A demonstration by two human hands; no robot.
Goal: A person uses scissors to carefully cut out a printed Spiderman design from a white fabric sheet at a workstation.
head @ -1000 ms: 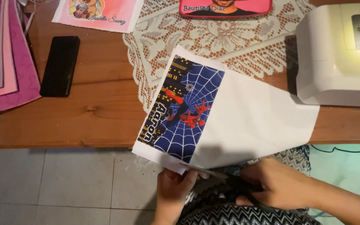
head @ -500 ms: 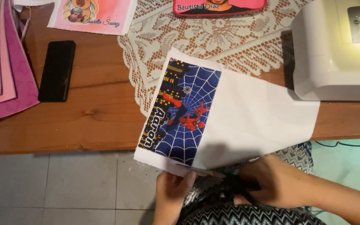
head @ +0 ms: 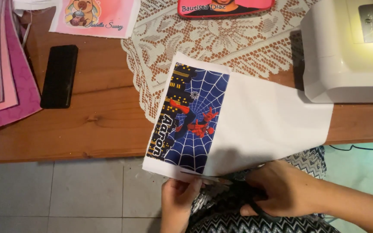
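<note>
While both hands hold the printed sheet (head: 238, 125), a lace doily (head: 221, 47) (part covered) lies behind

The right hand (head: 281, 190) hides most of the scissors (head: 242, 196); the pink card (head: 225, 6) is cut off above.

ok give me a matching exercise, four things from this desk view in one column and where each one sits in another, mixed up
Things:
1. flat black rectangular phone
2. white sewing machine
3. white sheet with a blue spider-web print
4. stack of pink and purple felt sheets

Places:
A. far left edge of the wooden table
B. held at its near edge by the left hand, with the right hand beside it
C. top right corner, lit up
D. lying on bare wood, just right of the felt

Pairs: 1-D, 2-C, 3-B, 4-A
</note>
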